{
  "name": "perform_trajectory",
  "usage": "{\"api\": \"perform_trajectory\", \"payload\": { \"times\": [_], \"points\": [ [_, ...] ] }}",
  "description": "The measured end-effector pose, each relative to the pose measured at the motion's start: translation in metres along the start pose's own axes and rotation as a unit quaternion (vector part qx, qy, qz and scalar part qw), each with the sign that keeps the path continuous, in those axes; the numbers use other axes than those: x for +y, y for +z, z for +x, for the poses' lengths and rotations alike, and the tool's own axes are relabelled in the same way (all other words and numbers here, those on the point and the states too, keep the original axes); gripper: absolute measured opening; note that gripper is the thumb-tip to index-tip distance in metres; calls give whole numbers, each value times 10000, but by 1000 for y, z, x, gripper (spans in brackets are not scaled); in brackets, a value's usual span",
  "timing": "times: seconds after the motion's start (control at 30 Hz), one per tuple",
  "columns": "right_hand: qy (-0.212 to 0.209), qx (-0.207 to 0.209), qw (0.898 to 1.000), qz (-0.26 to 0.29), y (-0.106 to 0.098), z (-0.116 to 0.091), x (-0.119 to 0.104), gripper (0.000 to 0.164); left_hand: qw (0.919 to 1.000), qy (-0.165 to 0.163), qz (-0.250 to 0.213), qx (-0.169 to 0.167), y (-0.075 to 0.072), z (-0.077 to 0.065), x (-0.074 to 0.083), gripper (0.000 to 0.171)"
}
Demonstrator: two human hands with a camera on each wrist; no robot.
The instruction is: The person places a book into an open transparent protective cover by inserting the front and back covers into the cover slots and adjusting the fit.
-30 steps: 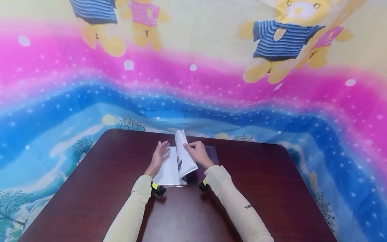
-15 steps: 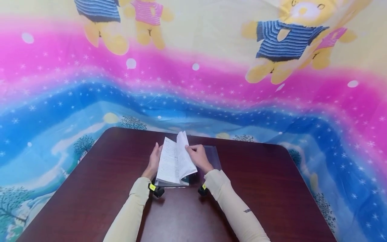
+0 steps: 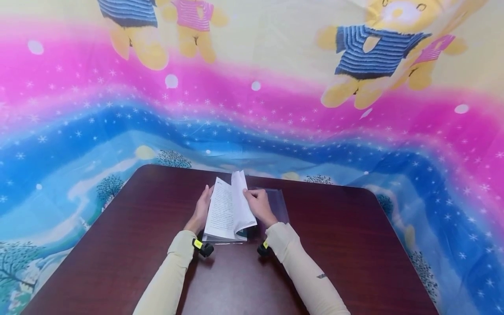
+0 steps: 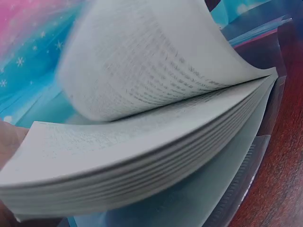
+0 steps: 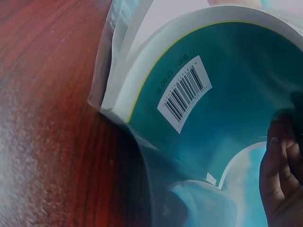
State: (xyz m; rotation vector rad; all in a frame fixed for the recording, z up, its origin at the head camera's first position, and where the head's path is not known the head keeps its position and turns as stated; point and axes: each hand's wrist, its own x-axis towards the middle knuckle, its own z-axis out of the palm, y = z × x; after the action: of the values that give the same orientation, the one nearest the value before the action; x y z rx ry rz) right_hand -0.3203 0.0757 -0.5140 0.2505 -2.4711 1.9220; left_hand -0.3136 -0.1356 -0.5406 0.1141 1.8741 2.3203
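Observation:
An open book (image 3: 222, 210) with printed pages lies on the table in the head view. My right hand (image 3: 260, 204) grips its raised right side, thumb on the pages; in the right wrist view, the fingers (image 5: 279, 161) press the curved teal back cover (image 5: 227, 90), which bears a barcode. My left hand (image 3: 201, 210) rests along the left edge, visible fingers fairly straight, others hidden behind the pages. A thick block of pages (image 4: 113, 142) bows across the left wrist view, with a blurred page (image 4: 142, 52) curling above it. The book has a clear plastic cover (image 3: 277, 203).
The dark red-brown table (image 3: 130, 245) extends all around the book. A patterned cloth (image 3: 252, 118) with bears and snowflakes hangs behind its far edge. A black wrist camera (image 3: 205, 250) sits at the left cuff, another camera (image 3: 264, 249) at the right.
Pages have turned over to the left, showing printed text where a blank white page lay. My left hand has moved from above the page to the book's left edge. The right hand keeps its grip.

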Motion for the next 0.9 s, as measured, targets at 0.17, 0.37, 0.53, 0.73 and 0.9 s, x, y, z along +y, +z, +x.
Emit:
{"api": "perform_trajectory", "payload": {
  "times": [0.17,0.37,0.53,0.73,0.9],
  "points": [
    [10,-74,9999,129,0,-1,1,44,9990,-130,371,210,1,-2,2,71],
    [83,-318,9992,221,-1,-5,-3,43,9983,-121,423,379,2,-3,0,74],
    [27,-250,9996,143,0,-2,2,43,9993,-23,281,258,2,-5,0,76],
    [-4,-222,9996,188,1,-2,2,43,9992,-22,302,263,2,-6,-1,76],
    [-18,-274,9995,138,0,-2,2,43,9983,-57,460,359,2,-6,-2,79]
  ]
}}
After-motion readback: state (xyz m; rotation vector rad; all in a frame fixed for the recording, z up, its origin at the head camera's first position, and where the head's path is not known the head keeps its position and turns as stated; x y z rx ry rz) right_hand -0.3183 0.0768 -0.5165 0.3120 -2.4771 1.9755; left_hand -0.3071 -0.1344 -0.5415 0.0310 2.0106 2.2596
